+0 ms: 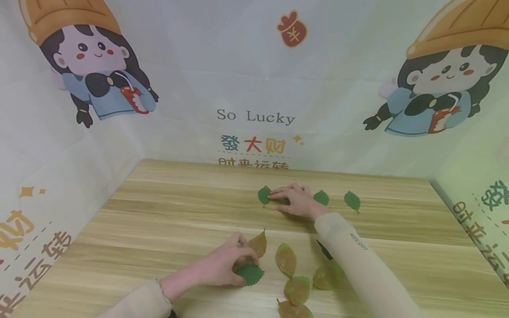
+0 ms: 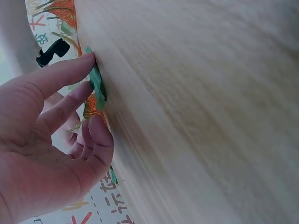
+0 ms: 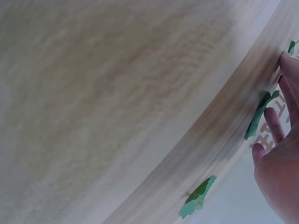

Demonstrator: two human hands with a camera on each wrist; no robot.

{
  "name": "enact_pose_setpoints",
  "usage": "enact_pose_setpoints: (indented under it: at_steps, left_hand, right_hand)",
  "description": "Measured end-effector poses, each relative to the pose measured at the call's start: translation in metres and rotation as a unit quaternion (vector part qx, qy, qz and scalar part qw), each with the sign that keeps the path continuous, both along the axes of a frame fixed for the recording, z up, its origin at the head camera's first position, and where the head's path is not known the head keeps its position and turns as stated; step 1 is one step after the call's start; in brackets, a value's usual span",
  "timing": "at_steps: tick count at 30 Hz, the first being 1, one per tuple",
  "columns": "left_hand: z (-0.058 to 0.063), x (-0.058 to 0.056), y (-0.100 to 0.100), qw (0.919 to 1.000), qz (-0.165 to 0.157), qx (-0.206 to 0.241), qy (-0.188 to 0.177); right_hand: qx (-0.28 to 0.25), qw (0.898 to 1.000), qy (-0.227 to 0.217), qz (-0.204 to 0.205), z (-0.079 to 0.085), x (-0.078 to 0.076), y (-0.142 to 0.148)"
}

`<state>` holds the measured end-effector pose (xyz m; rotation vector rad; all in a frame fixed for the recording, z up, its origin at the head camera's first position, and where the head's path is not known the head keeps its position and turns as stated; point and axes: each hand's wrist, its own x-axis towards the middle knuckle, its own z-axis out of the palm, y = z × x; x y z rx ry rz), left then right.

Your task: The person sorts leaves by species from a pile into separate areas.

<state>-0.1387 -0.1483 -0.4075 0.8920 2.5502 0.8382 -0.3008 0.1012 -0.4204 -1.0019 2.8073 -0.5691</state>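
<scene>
My left hand [image 1: 224,263] pinches a green leaf [image 1: 250,274] between thumb and forefinger, low over the table. In the left wrist view that green leaf [image 2: 99,88] appears nearly edge-on at the fingertips. Just beyond this hand lies an orange-green leaf [image 1: 259,244]. Farther back, my right hand [image 1: 296,201] reaches over a row of green leaves, fingertips at the right edge of the leftmost green leaf [image 1: 264,194]. Another green leaf is mostly hidden beneath that hand. To its right lie two more, a nearer green leaf [image 1: 321,198] and an end green leaf [image 1: 352,201].
Several orange-green leaves lie at the front middle, among them an upper leaf [image 1: 286,259], a lower leaf [image 1: 298,290] and one partly behind the right sleeve [image 1: 328,276]. The wooden table [image 1: 179,198] meets a printed white cloth [image 1: 191,88] at its back and sides.
</scene>
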Motion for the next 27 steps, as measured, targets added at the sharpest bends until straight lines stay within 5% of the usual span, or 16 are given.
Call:
enact_pose_setpoints:
  at_steps: [15, 27]
  left_hand:
    - [0.002, -0.004, -0.003, 0.999, 0.003, 0.036, -0.025]
    - [0.015, -0.036, -0.031, 0.9979, 0.014, 0.064, 0.004]
  right_hand:
    - [0.005, 1.0, -0.007, -0.002, 0.002, 0.0, 0.001]
    - [0.009, 1.0, -0.008, 0.001, 0.005, 0.002, 0.0]
